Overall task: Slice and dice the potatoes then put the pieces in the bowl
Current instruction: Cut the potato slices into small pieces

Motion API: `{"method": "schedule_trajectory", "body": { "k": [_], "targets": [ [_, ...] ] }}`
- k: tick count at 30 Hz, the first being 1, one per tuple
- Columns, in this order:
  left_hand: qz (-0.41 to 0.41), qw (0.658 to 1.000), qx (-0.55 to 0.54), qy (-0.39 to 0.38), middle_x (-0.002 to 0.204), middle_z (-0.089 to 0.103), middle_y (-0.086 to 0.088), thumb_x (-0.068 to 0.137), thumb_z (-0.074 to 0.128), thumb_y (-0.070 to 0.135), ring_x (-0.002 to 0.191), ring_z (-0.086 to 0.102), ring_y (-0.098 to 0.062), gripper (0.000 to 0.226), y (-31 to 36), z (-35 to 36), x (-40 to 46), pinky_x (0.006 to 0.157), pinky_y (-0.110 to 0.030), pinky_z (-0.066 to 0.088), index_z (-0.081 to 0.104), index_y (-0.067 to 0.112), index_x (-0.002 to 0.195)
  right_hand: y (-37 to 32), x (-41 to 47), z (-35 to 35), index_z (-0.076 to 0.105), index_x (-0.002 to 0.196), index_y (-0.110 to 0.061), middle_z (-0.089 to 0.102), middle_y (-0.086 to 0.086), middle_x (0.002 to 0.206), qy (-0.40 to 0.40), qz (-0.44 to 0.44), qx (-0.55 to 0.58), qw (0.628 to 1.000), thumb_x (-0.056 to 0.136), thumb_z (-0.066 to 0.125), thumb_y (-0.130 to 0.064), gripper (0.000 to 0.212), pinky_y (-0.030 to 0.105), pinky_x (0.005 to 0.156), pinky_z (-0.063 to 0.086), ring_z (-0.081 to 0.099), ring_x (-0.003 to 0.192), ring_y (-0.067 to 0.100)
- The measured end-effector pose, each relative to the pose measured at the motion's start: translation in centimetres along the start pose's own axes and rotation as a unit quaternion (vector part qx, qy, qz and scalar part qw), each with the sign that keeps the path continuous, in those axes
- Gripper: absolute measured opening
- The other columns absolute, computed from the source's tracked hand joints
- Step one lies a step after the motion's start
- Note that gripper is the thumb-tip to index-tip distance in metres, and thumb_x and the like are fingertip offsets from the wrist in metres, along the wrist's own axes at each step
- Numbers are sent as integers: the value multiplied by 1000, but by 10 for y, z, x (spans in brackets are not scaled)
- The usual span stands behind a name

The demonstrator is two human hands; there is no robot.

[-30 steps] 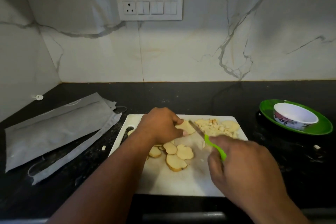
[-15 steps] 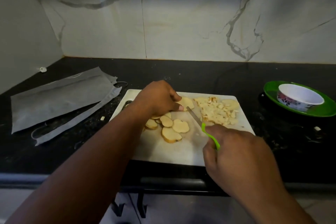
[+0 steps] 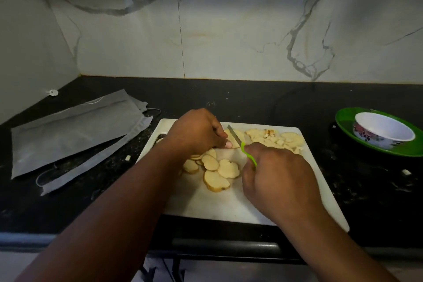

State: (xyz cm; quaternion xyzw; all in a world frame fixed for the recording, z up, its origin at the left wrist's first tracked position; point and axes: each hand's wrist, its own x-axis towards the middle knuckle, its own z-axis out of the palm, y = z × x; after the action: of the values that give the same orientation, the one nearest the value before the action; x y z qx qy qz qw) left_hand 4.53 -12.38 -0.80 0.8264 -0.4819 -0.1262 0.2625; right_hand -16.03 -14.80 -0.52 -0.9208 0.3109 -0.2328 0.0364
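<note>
Potato slices (image 3: 216, 168) are lying overlapped near the middle of the white cutting board (image 3: 206, 204), the nearest one showing a brown edge of skin. Just right of them on the board, the right hand (image 3: 278, 178) is curling around the green handle of a knife (image 3: 238, 141), hiding most of that handle; the thin blade is angling up and away toward the board's far side. Left of the blade, the left hand (image 3: 198, 131) is pressing down with bent fingers on a slice, which it is mostly covering, so its grip is hard to make out. Diced potato pieces (image 3: 274, 138) are heaping at the board's far right corner, partly behind the right hand. Beyond the board's right edge, a white floral bowl (image 3: 383, 130) is sitting on a green plate (image 3: 343, 119), the plate cut off by the frame edge.
</note>
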Motion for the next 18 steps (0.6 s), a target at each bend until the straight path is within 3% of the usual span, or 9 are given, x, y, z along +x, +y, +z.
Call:
{"method": "schedule_trajectory", "body": {
  "k": [4,9,12,18],
  "targets": [
    [2,1000,-11,-13,97,77,15,81,88,36,92,67,-5,15,-1,0,2,81,-24,52,83,29,92,9,-38,-6,75,93,-25,62,-7,56,33,0,-5,999,72,75,-24,20,25,40,42,55,43,14],
    [12,1000,-9,-17,99,77,15,80,88,38,94,67,-4,16,-2,-1,2,87,-26,53,84,29,93,14,-62,-26,78,94,-28,65,-9,59,67,6,0,998,69,67,-28,28,21,45,42,58,45,16],
    [25,1000,4,-17,106,76,16,83,86,39,97,66,-4,15,-1,-3,-1,91,-29,54,83,31,95,9,-41,-23,77,99,-25,63,-9,59,77,8,-5,997,76,70,-23,24,20,47,37,49,44,10],
    [12,1000,24,-16,111,75,15,86,84,36,102,66,-9,12,2,-3,-3,100,-39,56,82,33,98,-4,0,7,72,108,-26,70,-8,74,18,11,-8,1000,87,61,-31,24,26,51,49,62,59,13]
  ]
}}
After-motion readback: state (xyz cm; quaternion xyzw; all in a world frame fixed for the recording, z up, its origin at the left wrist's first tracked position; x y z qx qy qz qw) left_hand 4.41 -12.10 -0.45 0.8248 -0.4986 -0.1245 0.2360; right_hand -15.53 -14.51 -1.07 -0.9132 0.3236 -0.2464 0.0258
